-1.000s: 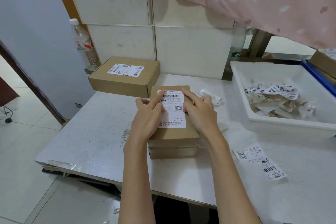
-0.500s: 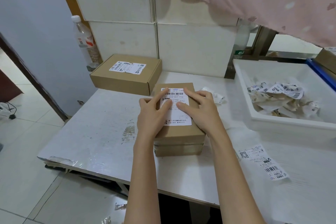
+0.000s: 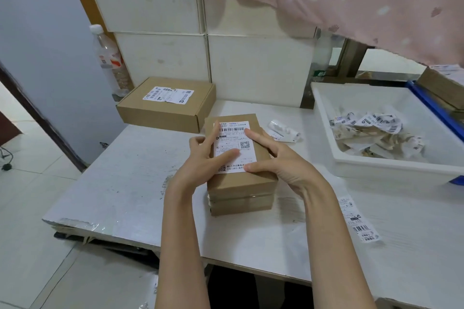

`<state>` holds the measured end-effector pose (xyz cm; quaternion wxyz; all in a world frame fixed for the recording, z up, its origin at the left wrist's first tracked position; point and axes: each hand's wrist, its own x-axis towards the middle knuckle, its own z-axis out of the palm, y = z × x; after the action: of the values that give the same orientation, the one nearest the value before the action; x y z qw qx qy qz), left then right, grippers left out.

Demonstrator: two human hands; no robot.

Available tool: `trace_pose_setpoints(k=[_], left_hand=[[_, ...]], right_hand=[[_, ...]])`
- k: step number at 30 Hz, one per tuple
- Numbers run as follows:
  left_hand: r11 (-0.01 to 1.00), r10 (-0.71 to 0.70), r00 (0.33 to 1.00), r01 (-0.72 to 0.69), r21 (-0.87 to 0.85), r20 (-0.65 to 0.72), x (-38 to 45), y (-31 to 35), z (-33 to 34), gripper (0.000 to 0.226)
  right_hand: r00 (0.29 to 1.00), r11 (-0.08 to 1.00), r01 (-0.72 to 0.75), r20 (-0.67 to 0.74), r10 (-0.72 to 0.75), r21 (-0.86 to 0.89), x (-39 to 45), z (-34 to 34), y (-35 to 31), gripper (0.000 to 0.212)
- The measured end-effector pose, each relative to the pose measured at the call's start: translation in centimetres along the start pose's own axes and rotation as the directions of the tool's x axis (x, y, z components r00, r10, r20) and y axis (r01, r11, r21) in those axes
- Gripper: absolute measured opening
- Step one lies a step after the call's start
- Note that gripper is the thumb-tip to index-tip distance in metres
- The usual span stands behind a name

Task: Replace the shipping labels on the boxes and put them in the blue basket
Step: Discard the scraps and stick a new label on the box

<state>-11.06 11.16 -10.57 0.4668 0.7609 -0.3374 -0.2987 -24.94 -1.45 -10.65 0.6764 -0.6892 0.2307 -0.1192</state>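
At the middle of the white table [image 3: 120,183], a stack of two small cardboard boxes [image 3: 241,190] sits with a fresh shipping label [image 3: 234,147] on its top face. Both hands are on it: the left hand [image 3: 203,160] lies with straight fingers flat on the label's left side, and the right hand [image 3: 283,165] has its forefinger and thumb stretched onto the label's right edge, the other fingers wrapping the box's right side. Neither grip is clamped on anything (the fingers press rather than pinch).

My reading is that the label is being smoothed down, so the relabelling of this box is nearly finished. Next would come lifting the box and carrying it right, toward the blue basket [image 3: 437,113], whose edge shows behind the white tray [image 3: 376,170] of crumpled old labels [image 3: 376,130]. That calls for a two-handed hold on the top box alone, if the two are separate.

A larger box [image 3: 165,105] with a torn label waits at the rear left.
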Motion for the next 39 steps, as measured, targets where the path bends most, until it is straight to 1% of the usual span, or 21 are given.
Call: trace_pose_setpoints(k=[3,6,9,11,13,14,16,18,20,22,23,26,27,29,31,32,36,39], left_hand=[[0.998,0.017,1.000,-0.016,-0.056,0.018,-0.6,-0.4,-0.1,0.078],[0.997,0.015,1.000,-0.013,-0.082,0.015,-1.2,-1.1,-0.7,0.077],[0.997,-0.022,1.000,0.022,-0.074,0.001,-1.8,-1.2,-1.2,0.087],[0.994,-0.051,0.997,0.046,-0.096,-0.050,-1.9,-0.9,-1.2,0.093],[0.994,-0.095,0.986,0.087,-0.069,-0.134,-2.1,-0.6,-1.0,0.097],[0.993,-0.117,0.982,0.117,-0.013,-0.146,-2.0,-0.6,-1.0,0.099],[0.986,-0.153,0.981,0.159,0.043,-0.117,-2.2,-0.4,-0.8,0.094],[0.986,-0.165,0.983,0.166,0.012,-0.085,-2.4,-0.1,-0.7,0.088],[0.988,-0.153,0.985,0.153,-0.004,-0.081,-2.3,0.1,-0.6,0.084],[0.992,-0.128,0.987,0.127,-0.021,-0.092,-2.3,0.3,-0.5,0.071],[0.993,-0.117,0.988,0.115,-0.029,-0.102,-2.4,0.4,-0.5,0.064],[0.996,-0.086,0.985,0.080,-0.048,-0.148,-2.6,1.0,-0.6,0.059],[0.996,-0.074,0.984,0.064,-0.065,-0.163,-2.7,1.3,-0.6,0.057],[0.994,-0.049,0.981,0.030,-0.103,-0.186,-2.8,1.8,-0.7,0.053],[0.991,-0.036,0.979,0.009,-0.135,-0.199,-2.9,2.2,-0.6,0.053],[0.988,-0.031,0.978,-0.002,-0.155,-0.207,-2.9,2.4,-0.4,0.054],[0.976,-0.010,0.977,-0.037,-0.213,-0.215,-2.9,3.2,0.5,0.055],[0.972,0.013,0.978,-0.062,-0.225,-0.209,-2.9,4.3,1.4,0.063]], right_hand=[[1.000,1.000,-0.003,0.027,0.003,0.020,-0.1,-0.2,-0.1,0.085],[1.000,0.998,0.012,-0.004,-0.011,0.060,-0.5,-0.1,-0.4,0.088],[0.994,0.994,0.027,-0.110,-0.015,0.102,-0.4,0.3,-0.5,0.091],[0.977,0.995,0.010,-0.212,0.012,0.103,-0.2,0.4,-0.6,0.091],[0.957,0.999,-0.037,-0.288,0.039,0.015,-0.1,0.5,-0.6,0.088],[0.950,0.997,-0.065,-0.308,0.052,-0.033,-0.2,0.6,-0.6,0.085],[0.946,0.991,-0.100,-0.318,0.067,-0.090,-0.4,0.7,-0.6,0.073],[0.950,0.987,-0.093,-0.309,0.049,-0.128,-0.7,1.0,-0.7,0.056],[0.949,0.984,-0.073,-0.314,0.020,-0.160,-1.1,1.2,-1.0,0.046],[0.943,0.984,-0.048,-0.333,-0.012,-0.172,-1.2,1.3,-1.2,0.040],[0.939,0.985,-0.035,-0.344,-0.026,-0.171,-1.3,1.4,-1.3,0.042],[0.919,0.994,-0.014,-0.393,-0.029,-0.107,-1.4,1.7,-1.4,0.062],[0.914,0.995,-0.006,-0.404,-0.034,-0.097,-1.4,1.7,-1.5,0.062],[0.903,0.996,0.029,-0.424,-0.064,-0.088,-1.6,1.8,-1.8,0.048],[0.892,0.995,0.076,-0.443,-0.095,-0.060,-1.8,1.7,-2.3,0.035],[0.885,0.993,0.099,-0.450,-0.115,-0.060,-2.1,1.7,-2.5,0.032],[0.863,0.985,0.146,-0.475,-0.174,-0.095,-3.2,0.9,-3.3,0.030],[0.846,0.982,0.157,-0.499,-0.188,-0.104,-4.1,-0.1,-3.7,0.025]])
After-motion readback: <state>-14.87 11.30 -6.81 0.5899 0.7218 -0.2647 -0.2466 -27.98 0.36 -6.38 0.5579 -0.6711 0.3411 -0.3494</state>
